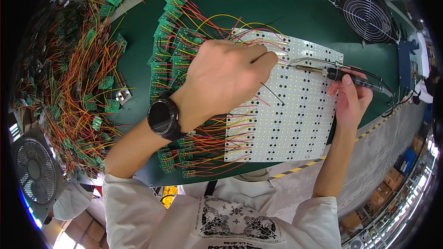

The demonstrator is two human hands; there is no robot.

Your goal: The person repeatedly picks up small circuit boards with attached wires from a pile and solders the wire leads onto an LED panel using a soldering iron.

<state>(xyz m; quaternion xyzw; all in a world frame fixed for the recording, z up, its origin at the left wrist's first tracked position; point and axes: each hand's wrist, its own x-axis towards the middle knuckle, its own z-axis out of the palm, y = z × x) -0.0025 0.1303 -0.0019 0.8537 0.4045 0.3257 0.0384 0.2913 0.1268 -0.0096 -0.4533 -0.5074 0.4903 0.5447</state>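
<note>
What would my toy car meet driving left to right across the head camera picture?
Tangled pile of wired boards → black watch → left hand → right hand → blue box.

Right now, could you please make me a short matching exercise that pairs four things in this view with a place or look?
1. Soldering iron
2. Round watch
3. Fan
4. Panel

A. far right of the green table
B. flat, white, black-spotted
C. in the right hand
D. on the left hand's wrist

Pairs: 1-C, 2-D, 3-A, 4-B
</note>
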